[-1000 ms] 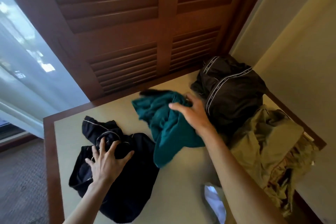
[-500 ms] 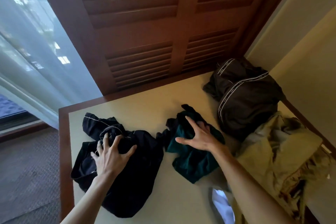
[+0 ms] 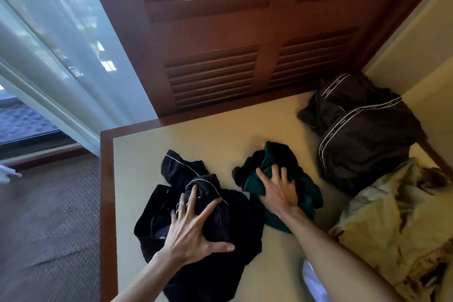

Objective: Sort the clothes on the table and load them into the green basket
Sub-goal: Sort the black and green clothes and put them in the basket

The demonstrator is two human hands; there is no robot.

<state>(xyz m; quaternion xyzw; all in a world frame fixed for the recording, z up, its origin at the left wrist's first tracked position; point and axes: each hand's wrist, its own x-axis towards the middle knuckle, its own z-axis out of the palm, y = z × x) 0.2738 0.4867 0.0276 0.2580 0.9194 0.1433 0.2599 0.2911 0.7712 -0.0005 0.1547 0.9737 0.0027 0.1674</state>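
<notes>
Head view: left hand [image 3: 193, 233] spread flat, pressing black garment [image 3: 220, 223] on table [image 3: 137, 154]. Right hand [image 3: 277, 191], fingers splayed apart, pressing teal garment [image 3: 306, 193] beneath it.

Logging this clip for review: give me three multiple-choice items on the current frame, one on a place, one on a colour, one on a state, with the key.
1. Where does the dark grey garment with white striped tape lie?
A. the table's far right corner
B. the floor
C. under the left hand

2. What colour is the garment under the right hand?
A. red
B. teal green
C. white

3. How is the left hand placed?
A. lifted off the table
B. gripping a hanger
C. fingers spread, pressing on the black garment

Key: 1 A, it sits by the wall, beyond the beige garment. 2 B, teal cloth shows around the fingers. 3 C, the palm lies flat on the black cloth.
</notes>
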